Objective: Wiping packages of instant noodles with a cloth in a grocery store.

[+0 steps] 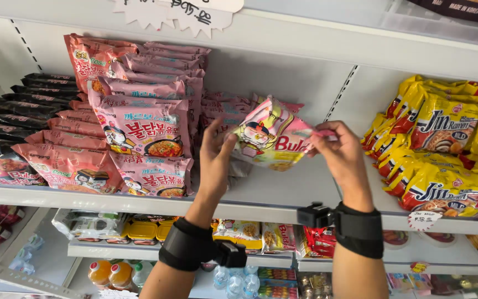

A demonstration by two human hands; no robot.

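Note:
A pink noodle packet (269,135) is held up in front of a white shop shelf (272,210). My left hand (214,158) grips its left edge, fingers curled behind it. My right hand (339,152) pinches its right end. Both wrists wear black bands with small devices. More pink noodle packets (139,130) are stacked on the shelf just left of my left hand, and further pink ones lie behind the held packet.
Black noodle packets (26,105) fill the far left of the shelf. Yellow noodle packets (443,149) are piled at the right. Lower shelves hold yellow cups (142,230), small packets and bottles (112,274). A paper tag (424,220) hangs on the shelf edge.

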